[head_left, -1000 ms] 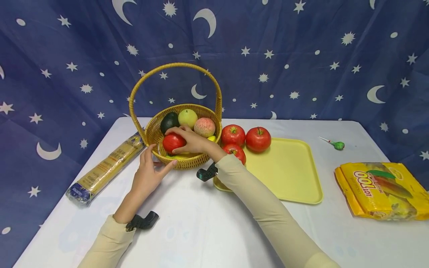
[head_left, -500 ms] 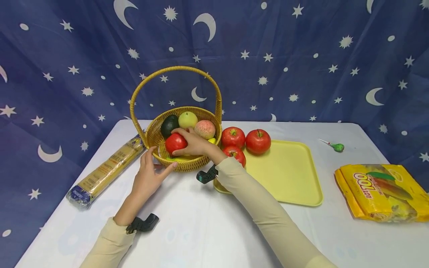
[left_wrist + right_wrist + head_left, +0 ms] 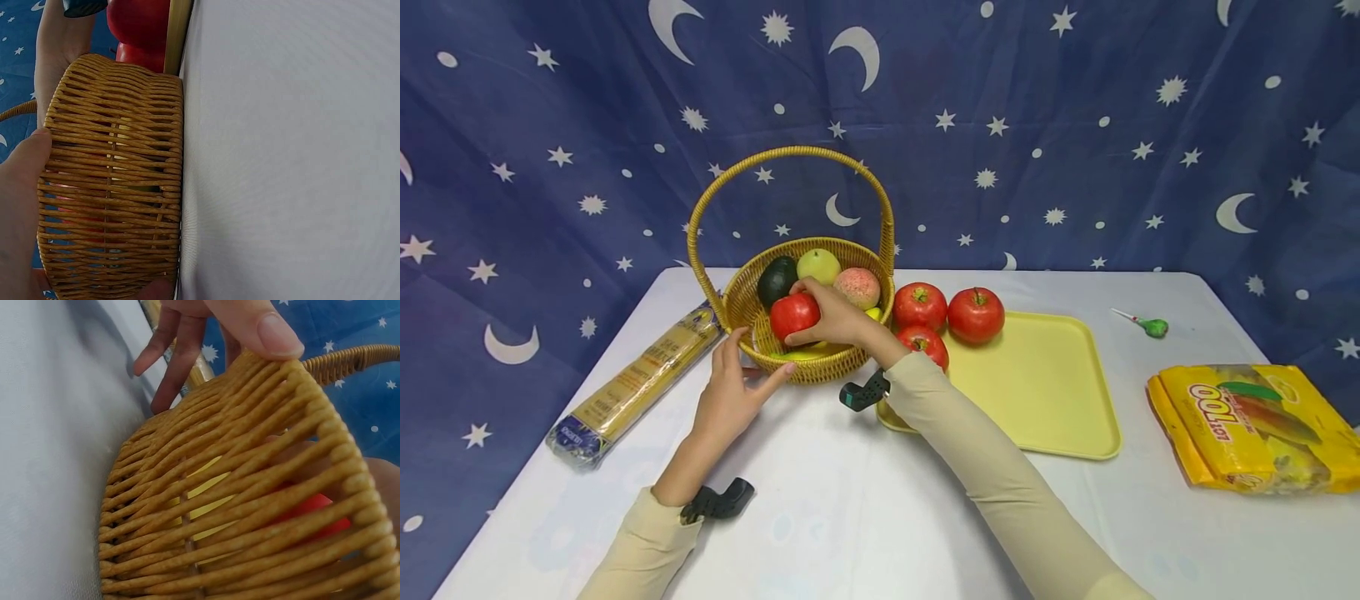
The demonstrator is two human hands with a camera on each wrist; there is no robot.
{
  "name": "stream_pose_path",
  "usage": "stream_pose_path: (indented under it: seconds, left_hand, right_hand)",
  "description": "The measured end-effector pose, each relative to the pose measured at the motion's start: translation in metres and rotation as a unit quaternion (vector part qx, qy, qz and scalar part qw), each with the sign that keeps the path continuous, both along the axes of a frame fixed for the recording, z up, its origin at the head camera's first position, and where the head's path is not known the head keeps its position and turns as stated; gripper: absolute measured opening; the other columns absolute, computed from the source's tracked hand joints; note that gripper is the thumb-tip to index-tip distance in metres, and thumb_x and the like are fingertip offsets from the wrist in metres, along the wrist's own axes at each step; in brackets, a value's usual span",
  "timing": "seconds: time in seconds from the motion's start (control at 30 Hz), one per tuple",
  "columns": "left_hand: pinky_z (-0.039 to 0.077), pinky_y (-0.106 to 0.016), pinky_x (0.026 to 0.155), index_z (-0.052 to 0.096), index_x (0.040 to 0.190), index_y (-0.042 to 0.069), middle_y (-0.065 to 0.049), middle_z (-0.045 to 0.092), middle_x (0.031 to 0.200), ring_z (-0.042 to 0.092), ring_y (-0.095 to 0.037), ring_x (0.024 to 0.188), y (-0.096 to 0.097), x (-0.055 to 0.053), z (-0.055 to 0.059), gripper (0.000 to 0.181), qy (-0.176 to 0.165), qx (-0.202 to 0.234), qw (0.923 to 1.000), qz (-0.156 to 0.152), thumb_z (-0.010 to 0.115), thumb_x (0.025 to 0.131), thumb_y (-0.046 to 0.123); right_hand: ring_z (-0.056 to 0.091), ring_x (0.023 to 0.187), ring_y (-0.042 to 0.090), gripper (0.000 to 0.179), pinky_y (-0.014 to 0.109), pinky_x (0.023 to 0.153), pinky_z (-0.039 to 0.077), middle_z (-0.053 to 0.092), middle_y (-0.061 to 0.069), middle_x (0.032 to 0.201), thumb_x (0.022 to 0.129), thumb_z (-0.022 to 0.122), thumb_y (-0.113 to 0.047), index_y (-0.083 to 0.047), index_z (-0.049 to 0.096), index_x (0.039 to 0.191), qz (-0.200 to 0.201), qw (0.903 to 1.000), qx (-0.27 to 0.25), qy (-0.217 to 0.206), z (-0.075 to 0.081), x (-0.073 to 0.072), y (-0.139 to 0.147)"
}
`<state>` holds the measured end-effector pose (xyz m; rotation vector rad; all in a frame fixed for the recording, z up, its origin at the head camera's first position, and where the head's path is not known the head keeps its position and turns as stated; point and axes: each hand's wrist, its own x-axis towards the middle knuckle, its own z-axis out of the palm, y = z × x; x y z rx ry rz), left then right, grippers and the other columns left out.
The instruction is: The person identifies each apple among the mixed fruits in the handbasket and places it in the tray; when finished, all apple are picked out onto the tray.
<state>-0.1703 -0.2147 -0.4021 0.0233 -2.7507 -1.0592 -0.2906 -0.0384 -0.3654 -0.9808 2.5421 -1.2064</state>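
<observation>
My right hand (image 3: 835, 315) reaches into the wicker basket (image 3: 820, 371) and holds a red apple (image 3: 794, 317) between thumb and fingers. Around that apple lie a dark green avocado (image 3: 777, 282), a pale green round fruit (image 3: 818, 267), a pinkish peach (image 3: 857, 288) and something yellow, partly hidden, low in the basket. My left hand (image 3: 730, 392) touches the basket's left front outside, thumb and fingers spread. In the left wrist view its thumb (image 3: 31, 153) lies at the rim; the right wrist view shows fingers (image 3: 178, 365) extended against the woven wall.
Red apples (image 3: 976, 315) sit on and beside a yellow tray (image 3: 1045, 408) right of the basket. A packet of spaghetti (image 3: 640, 383) lies left. Farther right are a green lollipop (image 3: 1153, 327) and a yellow bag (image 3: 1255, 429). The basket's tall handle (image 3: 797, 152) arches above.
The apple in my right hand has shifted slightly to the right and up within the basket. My left hand has stayed against the basket's side.
</observation>
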Motion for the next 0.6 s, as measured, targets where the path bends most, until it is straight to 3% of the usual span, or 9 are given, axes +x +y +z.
stream_pose_path:
  seconds: [0.6]
  left_hand:
    - [0.050,-0.057,0.079,0.018,0.151,0.003,-0.027,0.025,0.148,0.063,-0.039,0.105,-0.0011,-0.0017,-0.0018,0.096,0.004,-0.007,1.0000,0.001,0.067,0.087,0.055]
  right_hand:
    - [0.054,0.118,0.024,0.071,0.039,0.096,0.049,0.056,0.009,0.129,0.073,0.087,-0.024,-0.010,0.047,0.130,-0.035,0.9948,-0.090,0.033,0.0005,0.0087,0.0011]
